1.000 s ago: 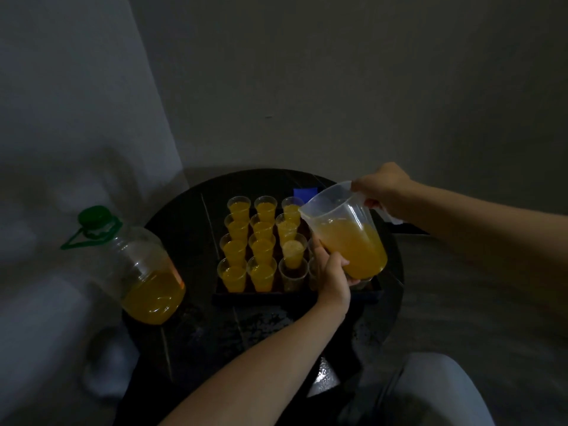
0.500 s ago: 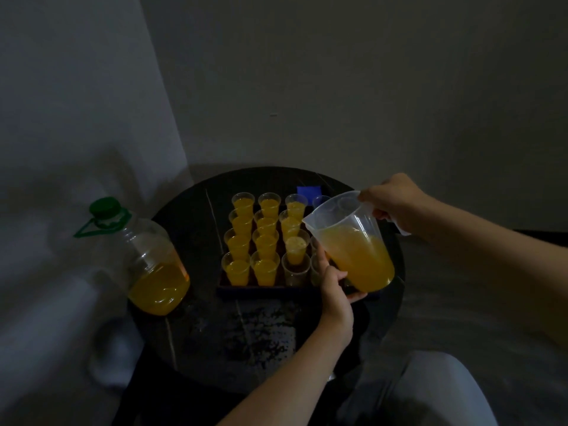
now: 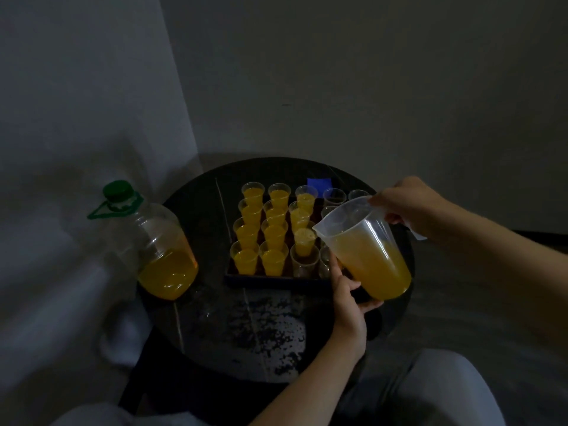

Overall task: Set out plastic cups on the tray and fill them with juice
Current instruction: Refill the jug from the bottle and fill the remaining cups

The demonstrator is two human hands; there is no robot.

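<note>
Your right hand's fingers [image 3: 396,217] are curled tight round the handle of the clear jug [image 3: 368,250]. The right hand [image 3: 405,207] sits high, over the table's right edge. Your left hand's fingers [image 3: 368,304] lie fairly straight under the jug's base with the thumb up along its wall, so the left hand [image 3: 349,299] props the jug from below and does not clasp it.

The jug hangs in the air over the right end of the tray [image 3: 276,279], about half full of orange juice. It is tilted. Its long axis runs from the base, low and toward the table's near right edge, up to the rim, which leans left and away from you. The spout points left at the third column of cups. I cannot see any stream leaving it.

The tray lies in the middle of the round dark table [image 3: 246,333], its long side parallel to the near edge. The two left columns hold filled cups [image 3: 273,238], four deep. The third column has three filled, and the nearest one is an empty cup [image 3: 304,262], just beside your left thumb. More clear cups stand toward the tray's right end, partly hidden behind the jug.

A large bottle [image 3: 153,241] with a green cap stands upright at the table's left edge, with juice in its lower part. A small blue item [image 3: 319,182] lies at the far edge.
</note>
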